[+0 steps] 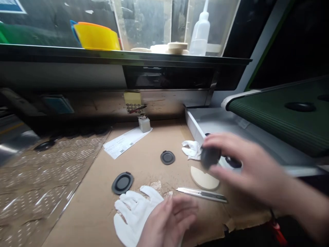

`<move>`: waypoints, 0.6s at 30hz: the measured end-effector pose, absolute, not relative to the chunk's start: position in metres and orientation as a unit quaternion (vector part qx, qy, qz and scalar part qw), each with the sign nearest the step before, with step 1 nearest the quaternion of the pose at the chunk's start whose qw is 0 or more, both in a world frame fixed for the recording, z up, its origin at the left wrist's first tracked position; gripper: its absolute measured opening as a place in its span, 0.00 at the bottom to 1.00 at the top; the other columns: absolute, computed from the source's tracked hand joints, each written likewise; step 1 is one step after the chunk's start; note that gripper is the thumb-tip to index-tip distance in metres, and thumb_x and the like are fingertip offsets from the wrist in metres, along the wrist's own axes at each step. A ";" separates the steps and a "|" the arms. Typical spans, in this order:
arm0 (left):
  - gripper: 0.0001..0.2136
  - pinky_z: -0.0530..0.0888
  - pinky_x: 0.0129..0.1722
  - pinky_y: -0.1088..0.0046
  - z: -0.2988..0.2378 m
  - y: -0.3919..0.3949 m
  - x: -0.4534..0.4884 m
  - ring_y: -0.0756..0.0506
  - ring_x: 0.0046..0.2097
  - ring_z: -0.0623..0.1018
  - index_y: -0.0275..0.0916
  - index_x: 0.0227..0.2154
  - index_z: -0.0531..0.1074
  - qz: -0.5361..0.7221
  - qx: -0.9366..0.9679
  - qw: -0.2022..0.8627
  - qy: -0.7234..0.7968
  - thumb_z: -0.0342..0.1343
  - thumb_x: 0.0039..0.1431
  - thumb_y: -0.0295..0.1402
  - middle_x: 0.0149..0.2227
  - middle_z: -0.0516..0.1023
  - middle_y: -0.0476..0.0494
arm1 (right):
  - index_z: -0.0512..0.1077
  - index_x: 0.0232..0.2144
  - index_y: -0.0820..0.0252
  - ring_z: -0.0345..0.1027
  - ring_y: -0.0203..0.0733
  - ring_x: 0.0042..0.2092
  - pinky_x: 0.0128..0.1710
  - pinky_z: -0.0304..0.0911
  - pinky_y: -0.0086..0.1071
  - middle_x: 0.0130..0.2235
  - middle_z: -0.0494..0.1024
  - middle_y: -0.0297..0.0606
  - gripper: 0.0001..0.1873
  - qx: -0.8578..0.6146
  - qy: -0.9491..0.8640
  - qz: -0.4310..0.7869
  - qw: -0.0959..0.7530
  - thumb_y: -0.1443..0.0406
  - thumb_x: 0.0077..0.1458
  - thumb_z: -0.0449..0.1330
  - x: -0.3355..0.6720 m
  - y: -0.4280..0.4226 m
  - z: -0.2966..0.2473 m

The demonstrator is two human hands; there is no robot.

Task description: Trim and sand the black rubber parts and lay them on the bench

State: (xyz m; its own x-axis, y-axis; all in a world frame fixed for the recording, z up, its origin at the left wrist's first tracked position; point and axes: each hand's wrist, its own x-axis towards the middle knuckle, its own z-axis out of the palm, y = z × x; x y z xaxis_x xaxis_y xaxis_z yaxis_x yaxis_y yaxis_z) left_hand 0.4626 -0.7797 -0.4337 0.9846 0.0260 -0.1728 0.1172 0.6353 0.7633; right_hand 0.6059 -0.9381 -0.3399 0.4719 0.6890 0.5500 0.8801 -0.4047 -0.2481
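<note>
My right hand (246, 164) is blurred by motion and grips a dark round rubber piece (210, 157) between its fingers and thumb. My left hand (169, 219) hovers at the bottom of the view, holding nothing, just beside a white cotton glove (135, 212) lying on the cardboard. Two black oval rubber seals lie flat nearby, a larger one (122, 183) and a smaller one (168, 157). Below my right hand are a cream round disc (204, 178) and a steel utility knife (202, 194). A crumpled white cloth (191, 150) touches the tray edge.
Cardboard (154, 144) covers the bench, with a printed paper sheet (125, 141) and a small white bottle (144, 123) at the back. A metal tray (218, 123) and a green ribbed belt (277, 120) stand at right. A shelf above holds a yellow bowl (96, 36) and a squeeze bottle (200, 34).
</note>
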 end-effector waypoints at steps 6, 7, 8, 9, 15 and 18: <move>0.23 0.62 0.53 0.64 -0.446 -0.774 0.474 0.43 0.51 0.70 0.34 0.50 0.62 -0.021 0.111 0.990 0.089 0.42 0.58 0.45 0.49 0.70 0.35 | 0.62 0.47 0.64 0.58 0.44 0.55 0.47 0.65 0.36 0.55 0.62 0.48 0.20 -0.737 -0.572 -0.263 0.247 0.63 0.52 0.54 0.539 -0.897 -0.438; 0.24 0.62 0.53 0.64 -0.448 -0.770 0.472 0.42 0.52 0.69 0.34 0.52 0.60 -0.006 0.100 0.989 0.104 0.43 0.57 0.44 0.51 0.68 0.34 | 0.60 0.50 0.65 0.57 0.45 0.55 0.48 0.64 0.37 0.54 0.63 0.48 0.24 -0.739 -0.570 -0.277 0.229 0.60 0.53 0.53 0.543 -0.898 -0.447; 0.24 0.62 0.53 0.63 -0.449 -0.766 0.469 0.41 0.52 0.69 0.34 0.53 0.57 0.007 0.101 0.988 0.119 0.44 0.57 0.43 0.52 0.67 0.33 | 0.58 0.53 0.65 0.57 0.44 0.56 0.48 0.64 0.37 0.54 0.63 0.47 0.26 -0.751 -0.555 -0.287 0.215 0.59 0.54 0.52 0.550 -0.901 -0.454; 0.25 0.62 0.53 0.62 -0.450 -0.763 0.467 0.40 0.51 0.69 0.35 0.54 0.55 0.017 0.111 0.985 0.131 0.46 0.56 0.43 0.52 0.66 0.32 | 0.57 0.54 0.64 0.57 0.43 0.55 0.48 0.64 0.37 0.54 0.63 0.45 0.26 -0.769 -0.529 -0.294 0.204 0.59 0.55 0.51 0.560 -0.904 -0.460; 0.25 0.64 0.48 0.63 -0.457 -0.760 0.465 0.39 0.46 0.73 0.38 0.54 0.54 0.043 0.186 0.972 0.140 0.46 0.56 0.44 0.50 0.67 0.30 | 0.67 0.45 0.63 0.68 0.46 0.42 0.35 0.70 0.38 0.41 0.73 0.41 0.19 -0.855 -0.424 -0.280 0.102 0.59 0.53 0.52 0.617 -0.915 -0.485; 0.21 0.64 0.49 0.63 -0.460 -0.762 0.468 0.39 0.47 0.72 0.36 0.48 0.58 0.051 0.186 0.971 0.143 0.47 0.56 0.43 0.47 0.69 0.30 | 0.66 0.45 0.58 0.68 0.44 0.41 0.32 0.69 0.36 0.41 0.73 0.37 0.17 -0.859 -0.416 -0.275 0.119 0.61 0.54 0.50 0.617 -0.915 -0.479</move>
